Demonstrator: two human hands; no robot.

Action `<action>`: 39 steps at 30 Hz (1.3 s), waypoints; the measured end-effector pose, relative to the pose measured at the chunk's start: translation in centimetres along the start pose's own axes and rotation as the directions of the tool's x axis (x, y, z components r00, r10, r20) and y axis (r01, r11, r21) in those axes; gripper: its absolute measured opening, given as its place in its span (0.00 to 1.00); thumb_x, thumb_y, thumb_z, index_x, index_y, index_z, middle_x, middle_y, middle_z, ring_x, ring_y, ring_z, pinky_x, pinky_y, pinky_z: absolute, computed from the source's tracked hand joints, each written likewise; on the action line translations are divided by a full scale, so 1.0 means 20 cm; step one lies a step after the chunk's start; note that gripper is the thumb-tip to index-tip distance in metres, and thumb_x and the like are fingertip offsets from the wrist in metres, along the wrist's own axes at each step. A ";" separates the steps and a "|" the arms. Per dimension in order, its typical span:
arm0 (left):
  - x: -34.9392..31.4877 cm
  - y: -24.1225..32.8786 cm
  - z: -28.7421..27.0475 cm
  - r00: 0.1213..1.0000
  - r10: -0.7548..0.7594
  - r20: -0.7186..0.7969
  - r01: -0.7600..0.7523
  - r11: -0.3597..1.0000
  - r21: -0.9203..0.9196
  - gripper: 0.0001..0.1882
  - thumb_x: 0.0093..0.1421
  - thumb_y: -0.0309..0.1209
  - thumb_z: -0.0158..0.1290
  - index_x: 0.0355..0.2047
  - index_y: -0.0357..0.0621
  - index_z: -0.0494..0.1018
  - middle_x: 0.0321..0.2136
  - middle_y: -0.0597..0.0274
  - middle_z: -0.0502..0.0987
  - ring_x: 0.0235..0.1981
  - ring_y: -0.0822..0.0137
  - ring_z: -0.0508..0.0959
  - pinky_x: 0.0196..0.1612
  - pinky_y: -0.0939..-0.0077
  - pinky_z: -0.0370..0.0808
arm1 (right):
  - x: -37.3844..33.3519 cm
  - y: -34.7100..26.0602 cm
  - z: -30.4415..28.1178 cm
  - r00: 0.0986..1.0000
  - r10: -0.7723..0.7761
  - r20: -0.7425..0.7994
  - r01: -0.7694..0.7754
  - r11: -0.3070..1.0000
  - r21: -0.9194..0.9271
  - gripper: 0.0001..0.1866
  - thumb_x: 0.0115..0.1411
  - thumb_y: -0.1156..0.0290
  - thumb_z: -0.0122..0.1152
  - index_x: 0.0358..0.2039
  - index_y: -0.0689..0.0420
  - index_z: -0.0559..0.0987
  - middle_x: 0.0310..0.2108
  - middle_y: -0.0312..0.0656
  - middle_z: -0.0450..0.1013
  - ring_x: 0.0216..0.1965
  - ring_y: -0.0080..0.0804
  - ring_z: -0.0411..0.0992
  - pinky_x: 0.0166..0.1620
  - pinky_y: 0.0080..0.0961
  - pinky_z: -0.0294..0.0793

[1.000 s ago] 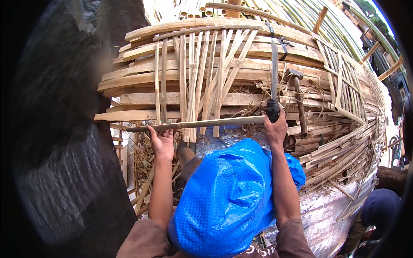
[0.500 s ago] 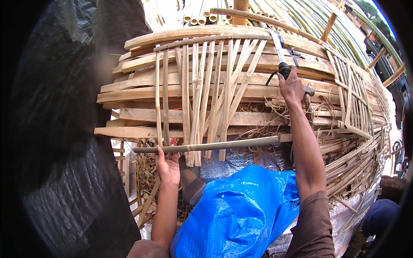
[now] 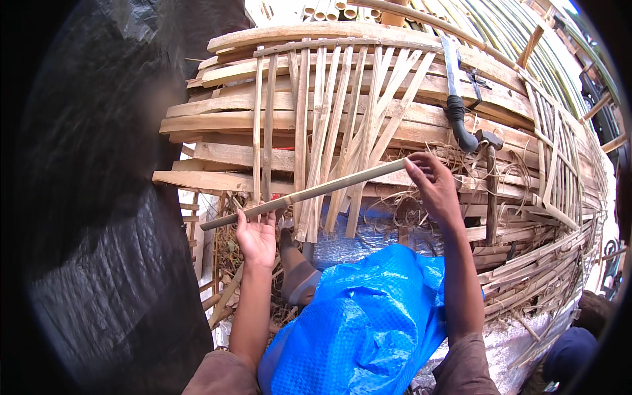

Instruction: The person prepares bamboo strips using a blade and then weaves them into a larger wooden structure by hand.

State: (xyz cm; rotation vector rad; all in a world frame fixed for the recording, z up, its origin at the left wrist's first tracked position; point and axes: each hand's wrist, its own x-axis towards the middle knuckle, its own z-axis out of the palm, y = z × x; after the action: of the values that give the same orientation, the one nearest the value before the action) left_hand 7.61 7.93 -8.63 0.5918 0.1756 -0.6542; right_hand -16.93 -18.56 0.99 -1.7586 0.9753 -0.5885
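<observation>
A long split bamboo strip (image 3: 342,182) is held slantwise in front of me, its right end higher than its left. My left hand (image 3: 257,242) supports it near the left end, thumb and fingers around it. The right end is pinched between the thumb and fingers of my right hand (image 3: 436,189). Beyond my right hand a machete (image 3: 454,79) with a black-wrapped, curved handle lies on the planks. A hammer (image 3: 492,178) with a wooden handle rests just right of it.
Rough wooden planks (image 3: 224,123) form a bench, with a loose fan of bamboo slats (image 3: 322,112) across them. Shavings (image 3: 454,161) lie about. A blue plastic sheet (image 3: 355,316) covers my lap; black sheeting (image 3: 112,230) hangs at left. Bamboo poles (image 3: 461,20) are stacked behind.
My right hand has let go of the machete, now lying on the planks, and has taken the bamboo strip's right end. That end has risen. The view has shifted slightly.
</observation>
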 end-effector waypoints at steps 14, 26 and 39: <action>-0.15 -0.21 0.19 0.961 -0.070 0.267 0.110 0.984 -0.139 0.06 0.57 0.33 0.46 0.30 0.46 0.63 0.27 0.64 0.65 0.31 0.67 0.67 0.53 0.60 0.71 | -0.48 0.35 0.23 0.827 0.506 0.244 -0.454 0.345 0.822 0.16 0.66 0.54 0.56 0.44 0.52 0.76 0.28 0.36 0.75 0.29 0.28 0.74 0.34 0.26 0.74; -0.08 -0.26 -0.08 0.888 0.092 0.450 -0.451 -0.011 0.892 0.31 0.50 0.38 0.66 0.50 0.39 0.67 0.46 0.49 0.69 0.50 0.53 0.69 0.55 0.59 0.67 | -0.46 0.37 0.10 0.910 0.373 -0.179 0.137 0.137 0.981 0.14 0.71 0.56 0.44 0.41 0.50 0.74 0.24 0.32 0.64 0.27 0.23 0.64 0.35 0.26 0.69; 0.09 -0.08 0.04 0.913 -0.393 0.111 0.013 0.300 0.954 0.42 0.48 0.42 0.71 0.59 0.36 0.66 0.48 0.54 0.77 0.50 0.65 0.76 0.56 0.69 0.71 | -0.49 -0.18 -0.57 0.582 0.210 -0.786 0.689 0.386 0.614 0.20 0.72 0.49 0.41 0.33 0.52 0.69 0.27 0.36 0.67 0.29 0.27 0.67 0.37 0.27 0.73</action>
State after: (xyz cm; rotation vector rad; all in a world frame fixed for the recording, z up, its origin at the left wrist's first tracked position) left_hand 7.97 5.55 -9.30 1.6373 -0.5445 -1.1072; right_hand -29.74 -15.83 9.12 -0.5260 0.5991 -1.8625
